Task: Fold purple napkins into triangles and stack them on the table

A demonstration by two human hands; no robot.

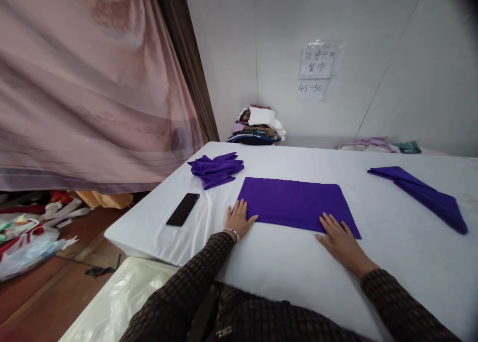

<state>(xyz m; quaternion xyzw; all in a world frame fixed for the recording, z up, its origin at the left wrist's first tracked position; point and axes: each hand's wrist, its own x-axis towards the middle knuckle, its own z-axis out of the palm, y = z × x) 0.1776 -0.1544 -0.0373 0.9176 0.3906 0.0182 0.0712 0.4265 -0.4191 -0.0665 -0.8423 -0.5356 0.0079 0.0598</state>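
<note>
A purple cloth napkin (293,200), folded into a flat rectangle, lies on the white-covered table (284,262) in front of me. My left hand (240,219) rests flat at its near left corner, fingers spread and touching the cloth. On the near edge toward the right, my right hand (341,240) lies with fingers stretched out, the fingertips on the cloth. Neither hand grasps anything. A crumpled heap of purple cloth (216,170) sits at the back left. Over at the right lies a purple napkin folded into a long pointed shape (421,195).
A black phone (182,209) lies left of the napkin. Behind the table are a stack of folded clothes (257,125) and more fabric (373,144). A pink curtain (97,83) hangs at left, above plastic bags (30,250) on the floor. Handwritten paper signs (316,65) are on the wall.
</note>
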